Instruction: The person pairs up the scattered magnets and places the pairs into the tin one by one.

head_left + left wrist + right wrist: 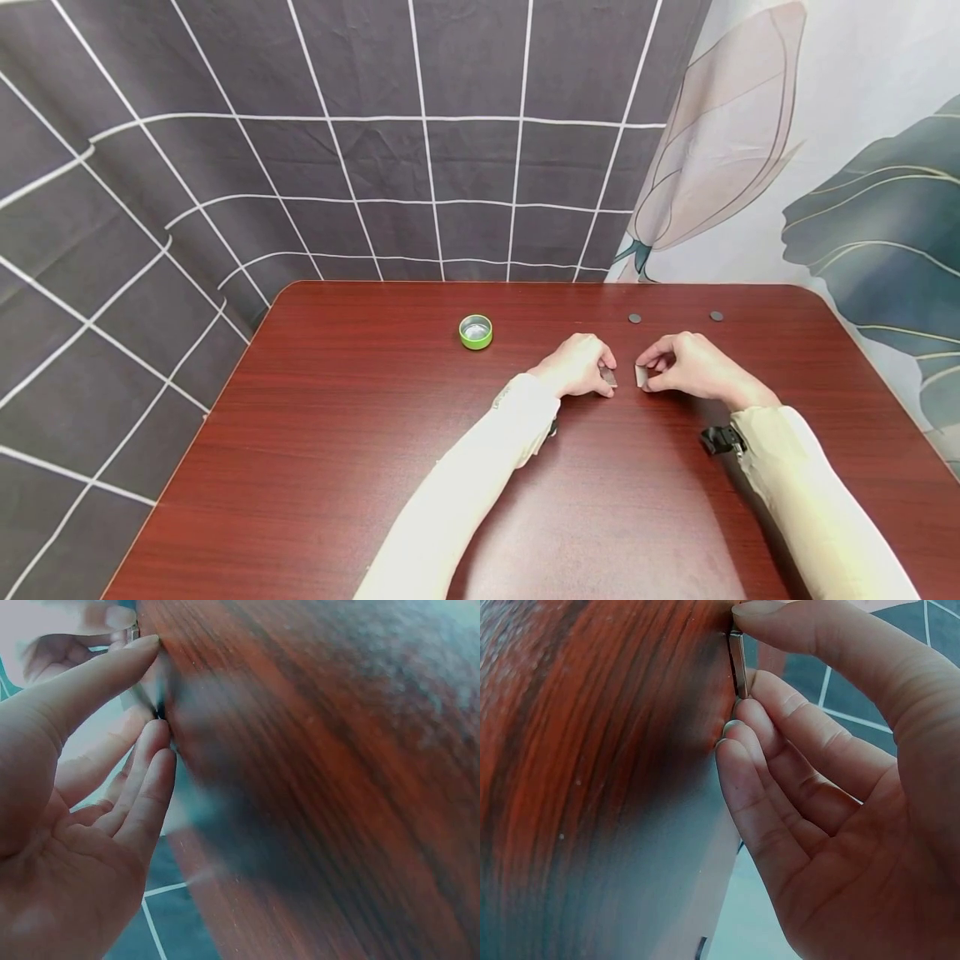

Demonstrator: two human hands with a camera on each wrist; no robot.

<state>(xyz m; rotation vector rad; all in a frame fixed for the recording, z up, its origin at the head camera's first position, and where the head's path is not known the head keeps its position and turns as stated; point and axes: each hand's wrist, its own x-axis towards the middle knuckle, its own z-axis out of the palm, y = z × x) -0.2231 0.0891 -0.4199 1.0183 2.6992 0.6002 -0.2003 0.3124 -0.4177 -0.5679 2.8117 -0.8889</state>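
My left hand (573,367) pinches a small thin, dark greyish piece (608,377) between thumb and fingers, low over the red-brown table. Facing it a short gap away, my right hand (693,367) holds a small flat, pale piece (641,376) on edge between thumb and forefinger. In the right wrist view this piece (738,664) appears as a narrow metallic-looking strip, its lower edge at the tabletop. The left wrist view shows my left thumb and fingers (154,735) close to the wood, with their piece mostly hidden. What kind the two pieces are cannot be made out.
A small round green tin (476,332), open at the top, stands left of the hands. Two dark flat discs lie beyond the right hand, a nearer disc (634,318) and one farther right (716,317). Curtains hang behind the table (337,417).
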